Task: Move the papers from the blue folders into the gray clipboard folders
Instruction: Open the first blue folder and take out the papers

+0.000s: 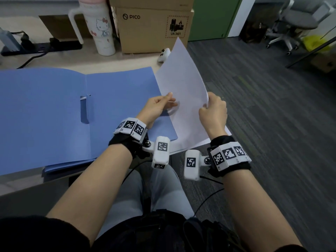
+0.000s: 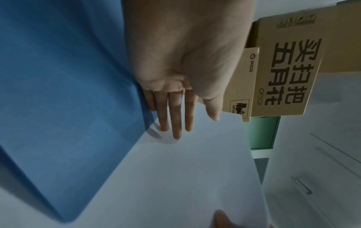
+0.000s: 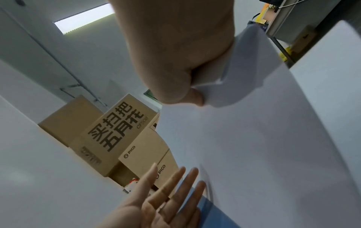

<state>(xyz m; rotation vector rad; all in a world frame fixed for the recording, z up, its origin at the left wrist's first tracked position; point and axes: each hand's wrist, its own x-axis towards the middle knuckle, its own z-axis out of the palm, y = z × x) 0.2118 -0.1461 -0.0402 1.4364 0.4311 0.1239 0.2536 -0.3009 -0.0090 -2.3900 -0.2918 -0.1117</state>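
A blue folder (image 1: 54, 110) (image 2: 58, 92) lies open on the desk. A stack of white papers (image 1: 181, 84) (image 2: 185, 177) (image 3: 263, 146) is lifted off the folder's right half and tilts up past the desk's right edge. My right hand (image 1: 207, 104) (image 3: 199, 92) grips the stack's right edge, thumb curled over it. My left hand (image 1: 170, 100) (image 2: 190, 123) (image 3: 156, 205) has straight fingers that touch the stack near its left edge. No gray clipboard folder is in view.
More blue folders (image 1: 60, 167) are stacked under the open one. A white tumbler (image 1: 99, 28), cardboard boxes (image 1: 151, 28), a power strip (image 1: 41, 47) and a small white object (image 1: 164, 54) stand at the desk's back. An office chair (image 1: 294, 24) stands on the carpet, far right.
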